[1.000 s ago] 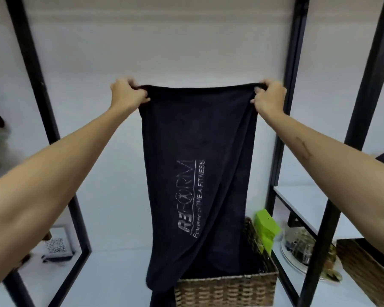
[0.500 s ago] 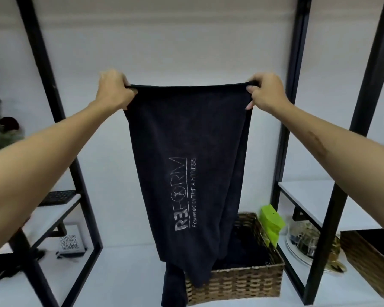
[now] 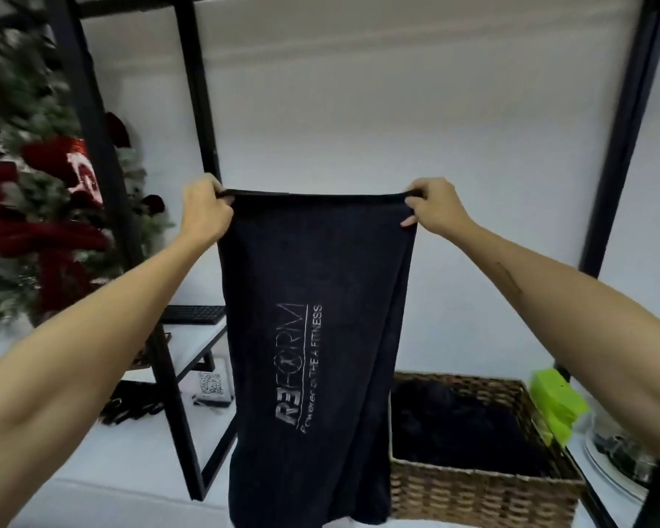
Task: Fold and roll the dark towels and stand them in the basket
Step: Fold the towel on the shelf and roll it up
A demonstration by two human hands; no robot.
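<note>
A dark towel (image 3: 313,283) with pale "REFORM" lettering hangs full length in front of me. My left hand (image 3: 202,211) pinches its top left corner and my right hand (image 3: 437,207) pinches its top right corner, so the top edge is stretched taut between them. The towel's lower end drops to the white surface, left of the wicker basket (image 3: 484,489). More dark towels (image 3: 465,428) lie loose inside the basket.
Black metal shelf posts (image 3: 202,108) rise left and right (image 3: 625,127). A Christmas tree with red decorations (image 3: 35,184) stands at far left. A keyboard (image 3: 193,314) rests on a left shelf, a lime-green object (image 3: 557,402) and glassware (image 3: 622,451) to the right.
The view has swung left and down, bringing the tree into sight. The towel and both hands have shifted left relative to the basket, whose inside now shows more.
</note>
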